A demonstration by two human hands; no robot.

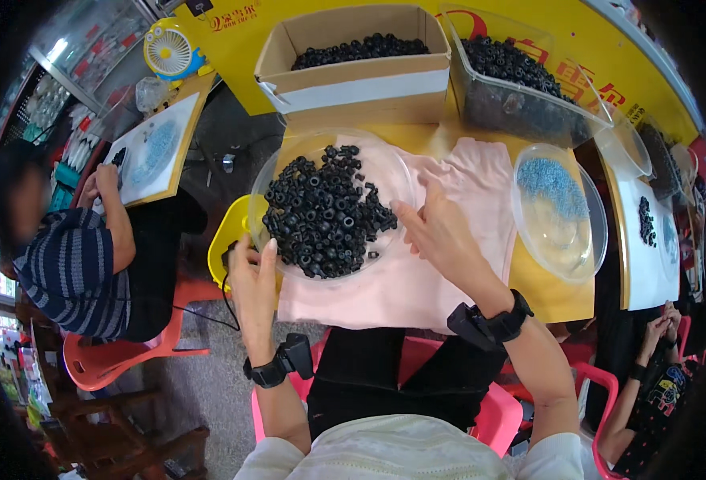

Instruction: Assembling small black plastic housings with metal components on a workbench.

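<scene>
A round clear plastic tray (386, 170) lies before me on a pink cloth, with many small black ring-shaped pieces (321, 212) heaped in its left and middle parts. My left hand (252, 280) is at the tray's lower left rim. Its thumb lies over the edge and its other fingers are curled on the outer side, gripping the rim. On the opposite side, my right hand (445, 240) reaches over the right rim, its index finger stretched toward the black pieces and its other fingers bent loosely. I see nothing held in the right hand.
Behind the tray stand a cardboard box (361, 92) and a clear bin (521, 112), both holding black pieces. Pale blue bits lie in another round tray (565, 240) at right. A yellow bucket (223, 240) is left of the table. People work at neighbouring tables on both sides.
</scene>
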